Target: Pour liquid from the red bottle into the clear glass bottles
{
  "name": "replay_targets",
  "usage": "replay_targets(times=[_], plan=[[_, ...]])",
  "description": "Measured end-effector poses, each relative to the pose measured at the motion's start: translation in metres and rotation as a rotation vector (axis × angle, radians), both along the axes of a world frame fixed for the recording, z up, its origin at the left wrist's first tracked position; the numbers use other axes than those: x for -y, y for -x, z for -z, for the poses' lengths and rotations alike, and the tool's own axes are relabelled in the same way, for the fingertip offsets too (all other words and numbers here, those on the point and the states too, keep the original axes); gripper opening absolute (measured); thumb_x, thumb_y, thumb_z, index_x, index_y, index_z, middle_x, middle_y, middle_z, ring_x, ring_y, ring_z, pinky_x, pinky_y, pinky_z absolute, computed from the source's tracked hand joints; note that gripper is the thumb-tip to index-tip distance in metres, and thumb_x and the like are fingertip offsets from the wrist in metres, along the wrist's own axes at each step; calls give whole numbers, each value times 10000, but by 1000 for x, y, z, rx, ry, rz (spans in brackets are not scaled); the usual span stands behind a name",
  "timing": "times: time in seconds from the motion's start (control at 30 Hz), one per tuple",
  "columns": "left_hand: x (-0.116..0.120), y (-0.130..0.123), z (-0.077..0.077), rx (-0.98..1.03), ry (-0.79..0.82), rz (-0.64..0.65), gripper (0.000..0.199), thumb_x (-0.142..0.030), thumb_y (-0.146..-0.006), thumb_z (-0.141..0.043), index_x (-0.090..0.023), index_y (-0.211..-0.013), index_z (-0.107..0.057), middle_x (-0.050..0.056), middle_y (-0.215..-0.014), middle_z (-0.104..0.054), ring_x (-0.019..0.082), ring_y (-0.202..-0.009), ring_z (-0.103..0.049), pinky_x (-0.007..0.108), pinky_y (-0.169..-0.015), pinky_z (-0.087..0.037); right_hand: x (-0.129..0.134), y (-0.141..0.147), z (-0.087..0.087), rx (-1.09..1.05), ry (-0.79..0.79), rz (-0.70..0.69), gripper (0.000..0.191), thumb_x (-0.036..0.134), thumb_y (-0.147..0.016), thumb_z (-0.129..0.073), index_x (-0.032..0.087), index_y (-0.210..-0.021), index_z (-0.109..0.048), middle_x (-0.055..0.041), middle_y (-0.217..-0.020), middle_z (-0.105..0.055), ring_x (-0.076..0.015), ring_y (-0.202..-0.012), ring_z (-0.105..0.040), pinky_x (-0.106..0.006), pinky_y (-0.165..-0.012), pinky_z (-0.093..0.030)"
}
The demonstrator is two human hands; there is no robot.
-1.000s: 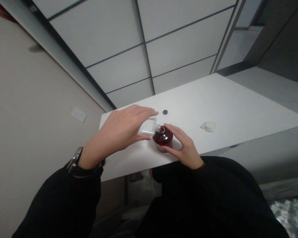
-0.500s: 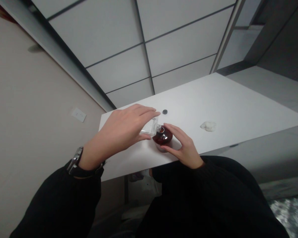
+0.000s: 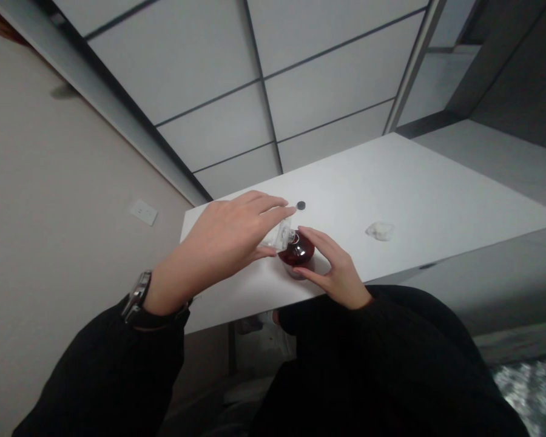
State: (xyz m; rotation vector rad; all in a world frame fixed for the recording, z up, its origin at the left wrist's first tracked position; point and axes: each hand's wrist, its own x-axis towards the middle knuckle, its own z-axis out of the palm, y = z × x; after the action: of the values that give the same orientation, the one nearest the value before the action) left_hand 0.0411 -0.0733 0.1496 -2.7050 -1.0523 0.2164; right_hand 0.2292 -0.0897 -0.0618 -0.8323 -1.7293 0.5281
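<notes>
My left hand is closed around a clear bottle, which lies tipped sideways with its neck pointing right. That neck is at the open mouth of a dark red-brown bottle standing upright on the white table. Whether liquid passes between them is too small to make out. My right hand curves round the right side of the brown bottle, thumb at the front and fingers behind. My left palm and fingers hide much of the clear bottle. A small dark cap lies just behind the bottles.
The white table runs off to the right. On it lies a crumpled whitish piece, perhaps tissue or plastic. Pale cabinet panels rise behind the table, and a wall with a socket stands to the left.
Both hands stay almost in place on the two bottles. The clear bottle appears tilted slightly differently, and the whole view has shifted a few pixels.
</notes>
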Motion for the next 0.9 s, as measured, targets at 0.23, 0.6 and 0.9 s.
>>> replay_targets(times=[0.23,0.6,0.9], plan=[[1,-2,-1,-22,-16,9,487,-359,-1018,-666,-216,-1473,-568,114,-1488,-654,277,-1382,-607,346,-990,-560,0,0,-1,-7,11,-5,751,358,-924,-783,325,-1603,-463,-128,-1517,-615,-312,-1410,-596,-576,-1199,-497],[5,-13,-7,-103,-21,15,477,-278,-991,-702,-218,-1444,-565,116,-1491,-645,273,-1393,-594,325,-941,-557,0,0,-1,-18,25,-18,761,328,-914,-793,334,-1601,-465,-121,-1524,-616,-316,-1419,-592,-582,-1211,-482],[8,-23,-13,-156,-1,20,398,-228,-1000,-681,-177,-1385,-596,138,-1439,-663,286,-1341,-622,336,-922,-554,0,-1,-3,-27,33,-30,735,336,-915,-792,320,-1584,-487,-126,-1517,-620,-312,-1424,-587,-580,-1218,-474]])
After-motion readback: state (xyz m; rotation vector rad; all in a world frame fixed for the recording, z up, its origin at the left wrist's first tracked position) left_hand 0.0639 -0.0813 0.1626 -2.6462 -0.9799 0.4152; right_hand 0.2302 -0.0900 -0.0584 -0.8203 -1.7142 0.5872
